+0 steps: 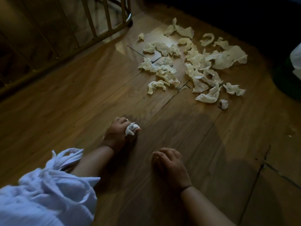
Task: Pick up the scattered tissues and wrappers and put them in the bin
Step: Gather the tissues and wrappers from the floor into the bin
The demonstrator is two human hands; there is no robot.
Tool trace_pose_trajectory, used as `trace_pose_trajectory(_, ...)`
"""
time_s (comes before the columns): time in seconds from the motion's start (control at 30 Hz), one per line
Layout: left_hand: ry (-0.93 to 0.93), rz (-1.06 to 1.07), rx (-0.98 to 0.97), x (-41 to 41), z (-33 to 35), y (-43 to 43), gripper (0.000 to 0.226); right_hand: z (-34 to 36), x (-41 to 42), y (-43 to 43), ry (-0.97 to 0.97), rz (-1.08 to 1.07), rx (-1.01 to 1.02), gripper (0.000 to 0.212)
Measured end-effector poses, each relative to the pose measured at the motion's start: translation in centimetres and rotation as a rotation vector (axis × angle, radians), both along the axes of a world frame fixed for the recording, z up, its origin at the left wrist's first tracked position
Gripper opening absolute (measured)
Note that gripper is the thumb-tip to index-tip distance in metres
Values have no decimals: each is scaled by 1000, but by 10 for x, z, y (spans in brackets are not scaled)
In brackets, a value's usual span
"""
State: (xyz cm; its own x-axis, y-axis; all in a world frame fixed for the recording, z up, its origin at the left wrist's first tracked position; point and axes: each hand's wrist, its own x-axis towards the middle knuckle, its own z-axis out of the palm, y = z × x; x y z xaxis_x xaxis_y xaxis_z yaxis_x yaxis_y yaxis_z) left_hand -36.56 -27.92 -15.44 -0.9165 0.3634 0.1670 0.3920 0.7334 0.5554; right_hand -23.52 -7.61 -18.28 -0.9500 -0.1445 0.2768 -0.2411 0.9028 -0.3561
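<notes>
The left hand (118, 132) clutched a crumpled tissue (132, 128) over the floor (81, 103); the right hand (169, 163) rested loosely curled, empty. Reaching for the tissue pile (195, 66) near the floor's far edge could probably shake that wad loose.

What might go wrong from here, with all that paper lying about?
The left hand holds just one small tissue wad, so it may slip out. The room is dim, so small bits like the lone ball beside the scattered tissues might be missed. The loose sleeve could drag pieces.
</notes>
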Motion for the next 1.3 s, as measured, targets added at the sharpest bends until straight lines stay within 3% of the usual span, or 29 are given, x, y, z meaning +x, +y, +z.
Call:
trace_pose_trajectory(0.13,-93,3,-28,-3,9,1,51,12,-6,4,32,104,-52,18)
trace_pose_trajectory(0.23,-336,138,122,-18,38,19,28,19,-33,30,18,34,-80,39)
trace_pose_trajectory(0.33,-400,146,287,-42,68,46,27,46,-63,72,-44,-98,-93,34)
trace_pose_trajectory(0.4,-437,110,392,-56,94,65,29,85,-79,100,-139,-190,-42,30)
trace_pose_trajectory(0.57,-470,-16,608,-79,189,113,32,221,-100,155,-131,-351,65,28)
trace_pose_trajectory(0.77,-524,-183,668,-75,269,182,36,324,-69,200,-234,-452,118,45)
trace_pose_trajectory(0.93,-652,-229,711,-67,286,257,33,328,-59,253,-396,-812,-132,51)
trace_pose_trajectory(1.03,-840,-208,589,-62,275,301,33,322,-63,292,-429,-1042,-518,44)
trace_pose_trajectory(1.17,-970,-181,390,-65,258,358,57,322,-77,356,-180,-1186,-964,34)
trace_pose_trajectory(1.3,-1028,-153,488,-89,266,422,59,356,-109,430,87,-1053,-1271,37)
